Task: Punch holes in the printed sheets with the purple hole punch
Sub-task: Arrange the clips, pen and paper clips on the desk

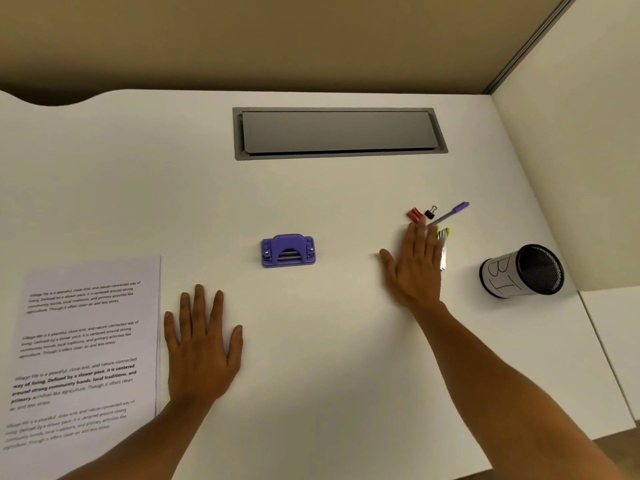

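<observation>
Nothing is punched yet. Both grips are spread flat w/ nothing held: left hand [202,344] on the bench [329,202] just beside the printed sheets [86,341], right hand [414,268] near the pen [452,213]. Purple hole punch [288,250] sits untouched between hands, apart from the sheets; all steps remain.

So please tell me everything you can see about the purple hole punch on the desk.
The purple hole punch looks like plastic: a flat base with a raised arched lever on top, metal rods showing under the arch and small silver fittings at both ends. It sits flat on the white desk, near the middle. No paper is in it. Nothing touches it; the left hand and right hand lie apart from it.
</observation>
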The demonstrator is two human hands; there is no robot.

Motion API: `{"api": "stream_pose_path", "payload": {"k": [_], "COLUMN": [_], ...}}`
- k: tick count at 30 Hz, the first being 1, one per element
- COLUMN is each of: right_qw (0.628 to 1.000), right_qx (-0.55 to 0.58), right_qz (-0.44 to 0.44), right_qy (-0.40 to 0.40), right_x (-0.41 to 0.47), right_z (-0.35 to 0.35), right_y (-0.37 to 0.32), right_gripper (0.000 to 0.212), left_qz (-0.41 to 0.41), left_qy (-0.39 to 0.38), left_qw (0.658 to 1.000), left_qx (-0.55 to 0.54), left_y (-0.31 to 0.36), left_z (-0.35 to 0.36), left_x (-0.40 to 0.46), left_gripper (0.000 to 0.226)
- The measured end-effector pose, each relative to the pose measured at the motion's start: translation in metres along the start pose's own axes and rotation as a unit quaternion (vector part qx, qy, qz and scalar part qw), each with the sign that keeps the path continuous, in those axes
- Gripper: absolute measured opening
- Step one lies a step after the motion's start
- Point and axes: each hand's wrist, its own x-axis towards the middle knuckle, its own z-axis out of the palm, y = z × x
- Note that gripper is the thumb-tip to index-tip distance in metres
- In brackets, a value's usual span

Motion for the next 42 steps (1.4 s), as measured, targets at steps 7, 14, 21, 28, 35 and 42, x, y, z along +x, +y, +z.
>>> {"api": "stream_pose_path", "payload": {"k": [7, 14, 21, 28, 35, 42], "right_qw": [0.926, 0.929, 0.921, 0.866, 0.910, 0.926], "right_qx": [0.154, 0.183, 0.194, 0.254, 0.190, 0.181], "right_qz": [0.344, 0.321, 0.337, 0.425, 0.363, 0.324], "right_qy": [-0.005, 0.011, 0.022, 0.066, -0.070, -0.067], "right_x": [-0.028, 0.023, 0.043, 0.001, -0.060, -0.006], "right_z": [0.000, -0.005, -0.004, -0.022, -0.008, -0.015], "right_y": [-0.017, -0.023, -0.024, -0.051, -0.094, -0.071], "right_gripper": [0.095, 0.079, 0.075, 0.096, 0.101, 0.100], "left_qz": [0.000, 0.002, 0.000, 0.001, 0.005, 0.004], "left_qy": [-0.008, -0.004, -0.009, -0.008, 0.001, 0.010], "left_qw": [1.000, 1.000, 1.000, 1.000, 1.000, 1.000], "left_qx": [0.001, 0.001, 0.009, 0.006, -0.002, -0.001], "left_y": [0.000, -0.001, 0.000, 0.001, -0.001, -0.002], "left_z": [0.000, 0.003, 0.001, -0.001, 0.003, 0.005], "left_x": [-0.001, 0.001, 0.001, -0.001, -0.001, 0.000], "left_gripper": [0.074, 0.074, 0.073, 0.072, 0.073, 0.073]}}
